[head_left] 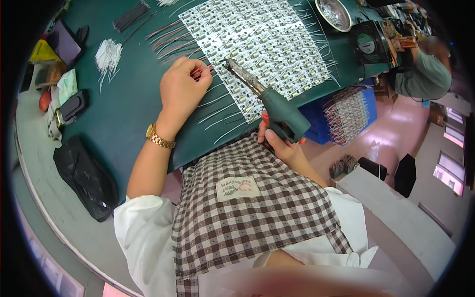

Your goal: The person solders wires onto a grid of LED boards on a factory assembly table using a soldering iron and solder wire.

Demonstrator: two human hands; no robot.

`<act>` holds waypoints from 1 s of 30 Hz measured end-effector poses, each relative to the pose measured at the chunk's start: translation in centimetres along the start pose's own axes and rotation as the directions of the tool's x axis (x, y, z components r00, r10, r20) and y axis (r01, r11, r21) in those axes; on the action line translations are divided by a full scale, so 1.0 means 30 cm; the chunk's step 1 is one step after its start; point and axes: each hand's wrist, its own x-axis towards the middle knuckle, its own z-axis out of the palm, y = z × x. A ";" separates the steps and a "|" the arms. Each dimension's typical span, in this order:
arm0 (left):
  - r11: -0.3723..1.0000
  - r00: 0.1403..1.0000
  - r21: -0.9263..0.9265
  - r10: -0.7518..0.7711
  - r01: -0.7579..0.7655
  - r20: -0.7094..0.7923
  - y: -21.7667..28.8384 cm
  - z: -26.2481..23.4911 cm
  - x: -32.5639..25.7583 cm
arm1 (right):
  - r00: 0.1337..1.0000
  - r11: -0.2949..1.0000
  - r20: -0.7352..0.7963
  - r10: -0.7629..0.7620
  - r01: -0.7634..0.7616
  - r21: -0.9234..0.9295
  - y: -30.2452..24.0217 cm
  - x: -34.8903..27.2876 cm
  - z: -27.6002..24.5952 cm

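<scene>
A wide panel of white circuit boards [267,37] lies on the green table, with small components in rows and wires along its left and right edges. My left hand [183,84] is at the panel's left edge, fingers pinched round thin red wires [197,74]. In my right hand [279,143] is a green soldering gun [284,111] with orange parts. Its dark metal tip reaches over the panel's edge, just right of my left fingers; whether it touches a board I cannot tell. More red wires [170,42] stick out above my left hand, white wires [217,116] below it.
Bundles of white wires [108,55] and dark wires [131,17] lie at the far left. A metal bowl [334,15] and a black device [367,44] stand at the right. Below the table edge is a blue bin [316,123] holding wired boards. A person [428,74] sits beyond.
</scene>
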 end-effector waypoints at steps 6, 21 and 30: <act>0.999 1.000 0.032 -0.008 0.008 0.030 -0.003 0.000 0.014 | 0.998 0.990 -0.068 -0.001 -0.009 -0.142 0.022 -0.005 0.008; 1.000 0.998 0.024 -0.017 0.016 0.063 -0.003 -0.007 0.022 | 0.998 0.949 -0.048 -0.033 0.016 -0.315 0.009 0.005 0.024; 0.999 0.998 0.046 -0.018 0.015 0.062 -0.005 -0.008 0.021 | 0.995 0.925 -0.082 -0.048 0.014 -0.379 -0.001 0.007 0.046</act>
